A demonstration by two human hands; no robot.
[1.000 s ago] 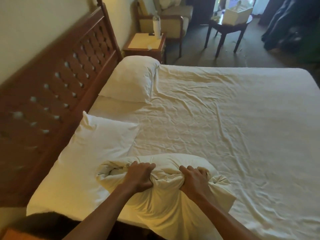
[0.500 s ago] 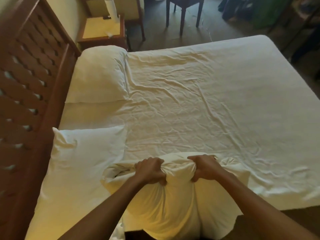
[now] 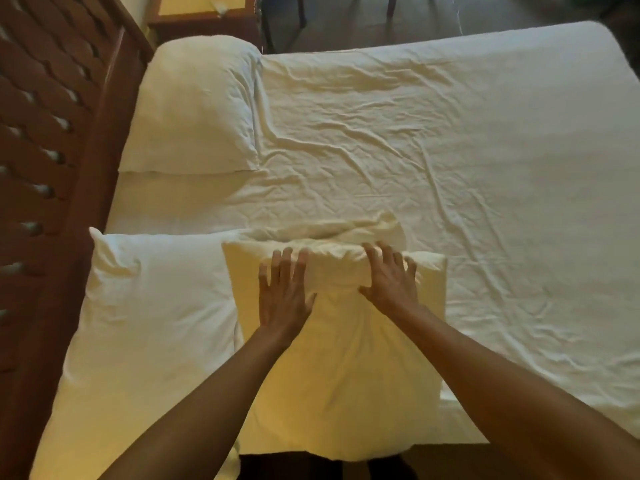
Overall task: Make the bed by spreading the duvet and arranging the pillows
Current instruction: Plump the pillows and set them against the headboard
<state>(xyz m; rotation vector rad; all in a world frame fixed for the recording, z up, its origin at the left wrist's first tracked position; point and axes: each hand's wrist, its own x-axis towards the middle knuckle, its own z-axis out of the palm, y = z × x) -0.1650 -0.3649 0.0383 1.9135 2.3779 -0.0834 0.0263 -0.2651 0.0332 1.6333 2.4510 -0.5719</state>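
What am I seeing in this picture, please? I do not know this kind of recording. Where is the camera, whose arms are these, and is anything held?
There is no machine here. A person wears a camera on the head, so the picture looks forward and down along that person's own arms. The left hand and the right hand lie with spread fingers on a yellowish pillow at the near edge of the bed. They press on it and grip nothing. To its left, against the wooden headboard, lies a white pillow. A second white pillow lies farther along the headboard. The rest of the bed is a wrinkled white sheet. A small bedside table stands beyond it.
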